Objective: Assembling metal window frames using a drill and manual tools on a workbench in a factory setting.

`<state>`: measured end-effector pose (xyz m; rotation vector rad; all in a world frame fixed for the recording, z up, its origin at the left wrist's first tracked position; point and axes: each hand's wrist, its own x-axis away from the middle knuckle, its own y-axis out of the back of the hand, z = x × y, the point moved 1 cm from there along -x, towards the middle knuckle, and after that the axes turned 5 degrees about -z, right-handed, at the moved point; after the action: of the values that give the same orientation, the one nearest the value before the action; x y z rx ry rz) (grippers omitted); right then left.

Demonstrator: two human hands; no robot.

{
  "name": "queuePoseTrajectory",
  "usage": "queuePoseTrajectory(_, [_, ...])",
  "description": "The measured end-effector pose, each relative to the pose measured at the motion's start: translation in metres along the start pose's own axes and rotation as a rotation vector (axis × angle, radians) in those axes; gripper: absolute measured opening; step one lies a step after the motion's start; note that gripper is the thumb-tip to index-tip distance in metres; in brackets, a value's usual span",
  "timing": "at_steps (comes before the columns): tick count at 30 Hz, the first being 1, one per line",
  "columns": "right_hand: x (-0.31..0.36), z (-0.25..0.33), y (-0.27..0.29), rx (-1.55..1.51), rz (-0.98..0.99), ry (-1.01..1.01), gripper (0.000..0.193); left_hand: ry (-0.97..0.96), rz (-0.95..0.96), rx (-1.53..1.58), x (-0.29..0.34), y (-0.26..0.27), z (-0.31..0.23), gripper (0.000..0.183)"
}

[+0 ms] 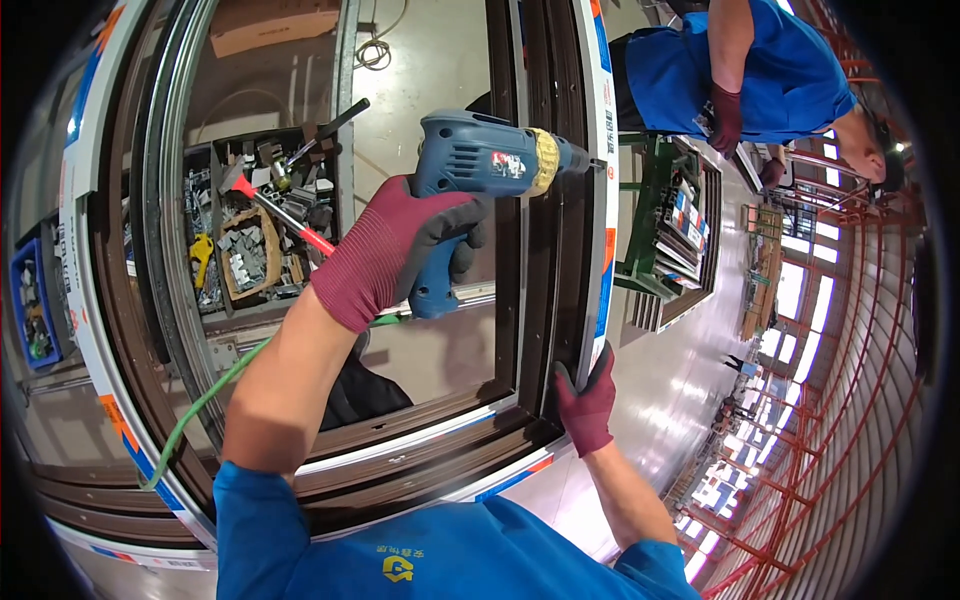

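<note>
Blue bin [35, 300]: far left, a plastic tub of small parts sat below the frame, its contents too small to tell.
Tool tray [262, 225]: through the frame's opening you had a dark tray of grey metal fittings, a yellow piece, a red-handled hammer [290, 215] and a black-handled tool lying across it.
Green cord [205, 400]: a thin green cable ran from under your arm down to the lower left.
Window frame [545, 300]: dark brown profile, smooth and ribbed with channels, edged with white protective tape carrying orange and blue marks; it lay flat before you, its near right corner by your right hand.
Left hand [400, 245]: in a maroon knit glove with a grey palm, it was clenched around the pistol grip of the drill.
Drill [480, 165]: blue plastic body, yellow collar, its nose pressed against the right rail of the frame, right of centre.
Step in hand: by my reading, you were driving into that right rail; the next move called for keeping the drill square and the frame steady.
Right hand [587, 400]: gloved alike, it gripped the frame's outer edge near the corner.
Co-worker [760, 70]: far right, a person in blue worked at another bench.
</note>
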<state>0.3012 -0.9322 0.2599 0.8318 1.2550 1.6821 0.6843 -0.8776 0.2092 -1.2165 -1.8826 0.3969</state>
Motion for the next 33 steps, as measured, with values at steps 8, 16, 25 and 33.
queuePoseTrajectory(8, [0.005,0.001,0.006,0.005,-0.006,-0.014,0.083,0.094,-0.001,0.092,-0.001,-0.003,0.004,0.026])
queuePoseTrajectory(16, [0.003,-0.003,0.006,-0.024,0.008,-0.047,0.084,0.107,-0.020,0.111,-0.002,-0.009,0.006,0.026])
queuePoseTrajectory(25, [0.003,0.003,0.008,0.013,0.010,-0.050,0.081,0.096,-0.025,0.109,-0.001,-0.009,0.007,0.025])
queuePoseTrajectory(33, [0.004,0.000,0.003,0.024,-0.027,0.009,0.080,0.115,-0.021,0.133,-0.005,-0.028,0.018,0.022])
